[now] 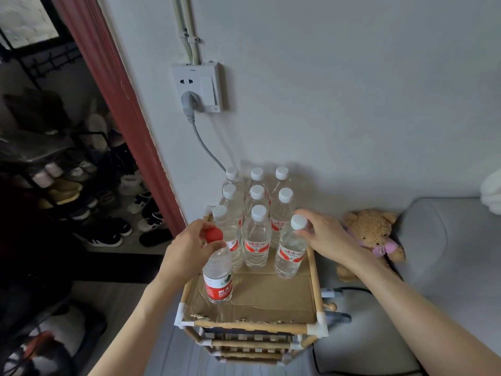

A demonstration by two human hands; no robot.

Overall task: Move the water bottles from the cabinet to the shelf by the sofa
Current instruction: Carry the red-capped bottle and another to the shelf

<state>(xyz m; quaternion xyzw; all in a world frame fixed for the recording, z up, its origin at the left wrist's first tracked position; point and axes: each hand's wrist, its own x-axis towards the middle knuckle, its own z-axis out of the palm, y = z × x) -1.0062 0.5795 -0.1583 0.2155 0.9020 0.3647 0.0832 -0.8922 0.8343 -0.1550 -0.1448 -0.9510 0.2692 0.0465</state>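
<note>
Shelf (314, 270) top | left hand (184, 253) grips red-capped bottle (218, 278) neck | right hand (325, 234) pinches white-capped bottle (291, 253) neck, right of it

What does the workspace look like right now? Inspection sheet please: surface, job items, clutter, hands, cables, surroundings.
Surface: bamboo shelf, top lined with cardboard, torn along its front edge.
Job's things: eight white-capped bottles upright on the top; a red-capped bottle at front left; a ninth white-capped bottle at front right.
Clutter: nothing seen on the shelf top.
Hands: left hand grips the red-capped bottle by its neck; right hand grips the front-right bottle just under the cap, fingers round the neck.
Cables: grey plug and cord from the wall socket run down behind the bottles; dark cable right of the shelf.
Surroundings: teddy bear on grey sofa; shoe rack through the doorway.
</note>
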